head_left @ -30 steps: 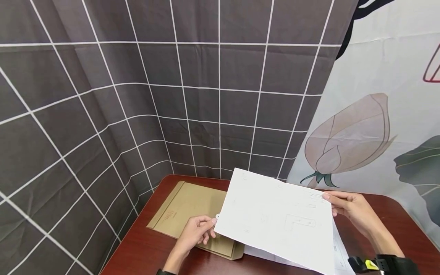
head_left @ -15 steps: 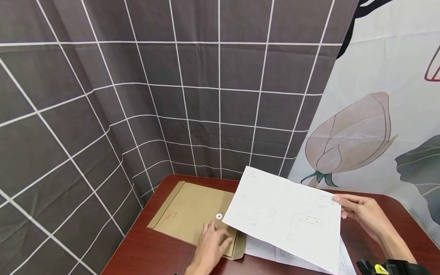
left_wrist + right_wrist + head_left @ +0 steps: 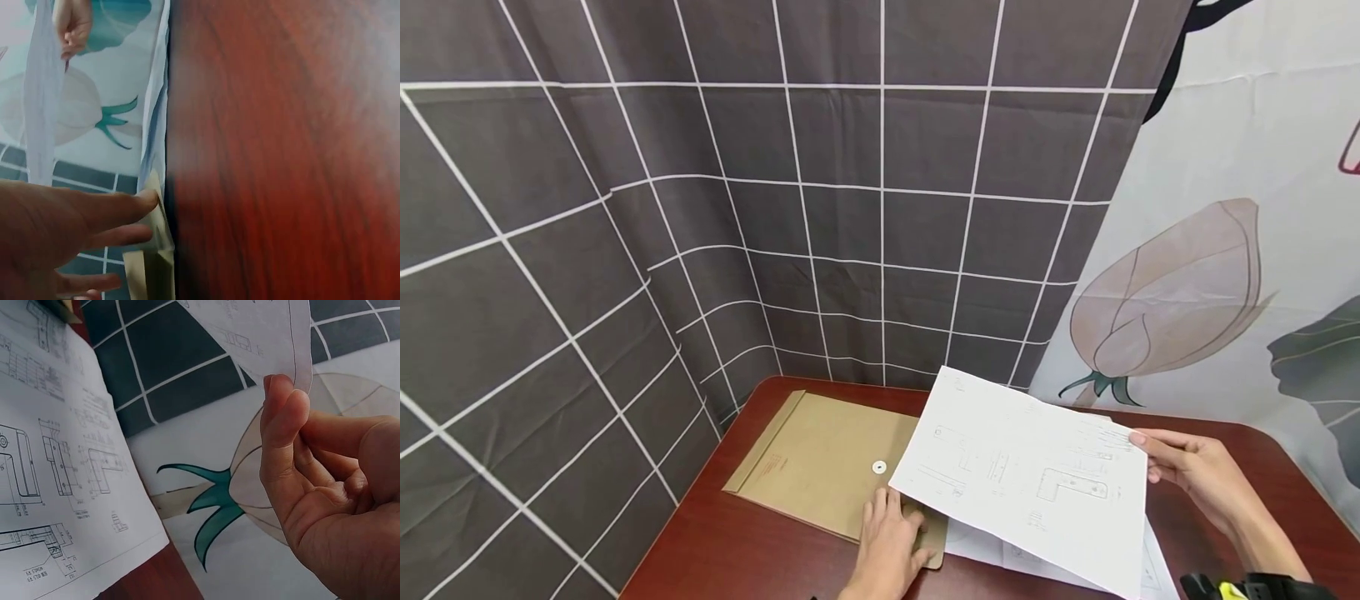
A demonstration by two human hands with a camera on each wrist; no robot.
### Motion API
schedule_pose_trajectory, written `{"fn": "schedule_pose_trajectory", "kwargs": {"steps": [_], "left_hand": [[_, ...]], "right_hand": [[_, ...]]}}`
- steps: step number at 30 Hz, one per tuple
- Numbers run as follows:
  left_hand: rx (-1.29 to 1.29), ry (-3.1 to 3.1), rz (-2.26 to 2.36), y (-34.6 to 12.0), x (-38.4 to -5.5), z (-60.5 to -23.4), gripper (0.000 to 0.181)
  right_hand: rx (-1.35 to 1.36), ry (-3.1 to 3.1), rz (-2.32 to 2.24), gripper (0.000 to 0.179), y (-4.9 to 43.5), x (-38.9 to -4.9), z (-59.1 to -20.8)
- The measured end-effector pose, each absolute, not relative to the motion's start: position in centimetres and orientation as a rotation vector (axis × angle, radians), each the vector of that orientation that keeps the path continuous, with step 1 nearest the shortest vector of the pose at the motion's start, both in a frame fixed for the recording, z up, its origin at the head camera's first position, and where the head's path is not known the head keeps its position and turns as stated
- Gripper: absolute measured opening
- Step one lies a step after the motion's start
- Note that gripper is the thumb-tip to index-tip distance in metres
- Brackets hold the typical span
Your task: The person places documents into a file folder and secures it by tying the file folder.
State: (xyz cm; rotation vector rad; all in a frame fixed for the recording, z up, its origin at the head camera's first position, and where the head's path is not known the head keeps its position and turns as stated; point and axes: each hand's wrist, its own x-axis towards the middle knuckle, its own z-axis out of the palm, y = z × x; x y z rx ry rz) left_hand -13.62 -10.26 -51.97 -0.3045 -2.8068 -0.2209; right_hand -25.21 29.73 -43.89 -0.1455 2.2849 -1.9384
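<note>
In the head view my right hand (image 3: 1198, 475) pinches the right edge of a raised white sheet with line drawings (image 3: 1015, 475). The right wrist view shows its thumb and fingertip on the sheet's corner (image 3: 284, 344). More printed drawing sheets (image 3: 81, 481) lie below on the table. My left hand (image 3: 883, 546) rests on a tan paper document envelope (image 3: 820, 458) near its flap end. In the left wrist view the left hand (image 3: 75, 225) has its fingers extended, one fingertip touching the envelope's flap (image 3: 159, 222). The raised sheet overlaps part of the envelope.
The dark red table (image 3: 700, 546) ends at a grey grid-patterned curtain (image 3: 842, 292) behind and to the left. A white cloth with a flower print (image 3: 1165, 300) hangs at the right. The envelope carries a white round button (image 3: 879, 467).
My left hand has let go of the sheet's left corner and moved down and right onto the envelope's flap end. The right hand has shifted slightly right with the sheet.
</note>
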Motion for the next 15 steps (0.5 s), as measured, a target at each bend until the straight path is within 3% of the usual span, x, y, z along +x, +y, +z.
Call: {"fn": "schedule_pose_trajectory", "kwargs": {"steps": [10, 15], "left_hand": [[-0.232, -2.769, -0.083, -9.6, -13.2, -52.2, 0.031], [-0.205, -2.78, 0.02, -9.5, -12.9, -52.2, 0.044]], "right_hand": [[-0.102, 2.261, -1.965, 0.018, 30.4, -25.3, -44.4], [-0.098, 2.232, -1.992, 0.014, 31.1, -25.1, -44.7]]}}
